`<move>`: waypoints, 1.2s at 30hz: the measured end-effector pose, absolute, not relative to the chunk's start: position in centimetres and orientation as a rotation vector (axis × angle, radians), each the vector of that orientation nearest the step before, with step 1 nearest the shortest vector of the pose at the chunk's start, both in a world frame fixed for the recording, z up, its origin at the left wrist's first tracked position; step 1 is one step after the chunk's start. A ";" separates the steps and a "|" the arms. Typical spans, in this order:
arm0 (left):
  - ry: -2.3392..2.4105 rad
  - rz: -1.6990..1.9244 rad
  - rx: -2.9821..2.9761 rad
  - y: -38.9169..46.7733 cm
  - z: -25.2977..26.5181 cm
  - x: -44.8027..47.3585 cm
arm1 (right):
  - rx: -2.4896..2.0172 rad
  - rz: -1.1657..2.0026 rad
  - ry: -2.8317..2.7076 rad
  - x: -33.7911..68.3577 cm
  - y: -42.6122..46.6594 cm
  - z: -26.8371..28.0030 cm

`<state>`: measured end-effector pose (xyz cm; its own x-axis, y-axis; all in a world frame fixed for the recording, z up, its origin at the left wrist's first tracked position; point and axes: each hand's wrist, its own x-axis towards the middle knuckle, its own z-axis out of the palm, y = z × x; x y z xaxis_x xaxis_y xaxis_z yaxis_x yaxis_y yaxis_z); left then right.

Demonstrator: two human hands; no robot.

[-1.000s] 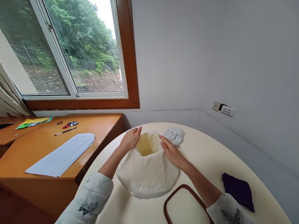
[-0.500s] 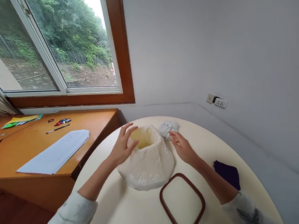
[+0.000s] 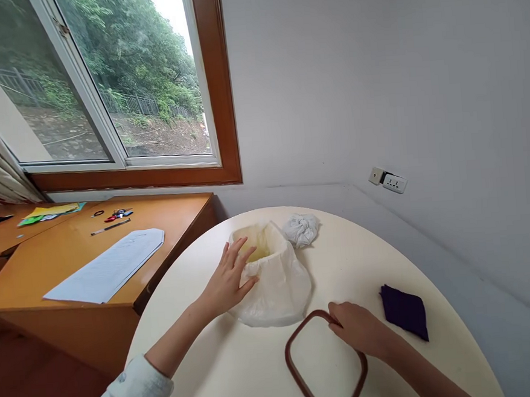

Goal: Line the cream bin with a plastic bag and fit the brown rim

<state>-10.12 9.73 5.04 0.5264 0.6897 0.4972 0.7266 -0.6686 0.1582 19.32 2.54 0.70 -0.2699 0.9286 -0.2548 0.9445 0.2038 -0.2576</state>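
A small bin covered in a white plastic bag (image 3: 275, 285) stands on the round table, its mouth facing up and the bag folded over the rim. My left hand (image 3: 228, 283) is at its left side with fingers spread; whether the fingertips touch the bag I cannot tell. Below and right of the bin lies a brown rounded-square ring (image 3: 300, 380). My right hand (image 3: 358, 331) has its fingers closed round the ring's upper right side, its thumb on the inner edge.
A crumpled white plastic bag (image 3: 301, 229) sits behind the bin. Folded dark purple cloth (image 3: 404, 311) lies on the right of the white table (image 3: 204, 366). A wooden desk (image 3: 175, 214) at left carries papers (image 3: 110, 264), a pen (image 3: 110, 227) and keys (image 3: 118, 215).
My right hand has come down from beside the crumpled bag and taken hold of the brown ring. My left hand has shifted slightly down and right along the bin.
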 end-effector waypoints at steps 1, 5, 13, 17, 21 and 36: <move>-1.241 -0.813 -2.697 9.5 5.1 -10.2 | 1.873 -0.564 2.405 19.5 2.4 0.9; -1.318 -0.815 -2.730 8.4 5.9 -10.9 | 1.887 -0.706 2.435 20.8 2.1 3.6; -1.683 -1.552 -2.342 7.9 11.5 -10.7 | 2.121 -0.979 2.679 21.1 6.0 11.7; -1.905 -1.701 -2.668 7.2 14.3 -9.7 | 2.315 -0.846 2.866 18.0 8.3 13.9; -1.953 -1.724 -2.859 6.8 14.6 -8.7 | 2.398 -0.769 2.962 14.7 9.9 14.4; -2.026 -2.377 -2.288 11.5 11.4 -9.5 | 2.581 -0.661 2.826 11.5 13.0 12.0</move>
<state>-9.47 11.52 11.43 -0.1357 0.9492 0.2840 0.1304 -0.2670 0.9548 11.46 12.97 11.98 0.0300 0.9549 0.2955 0.7246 0.1829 -0.6645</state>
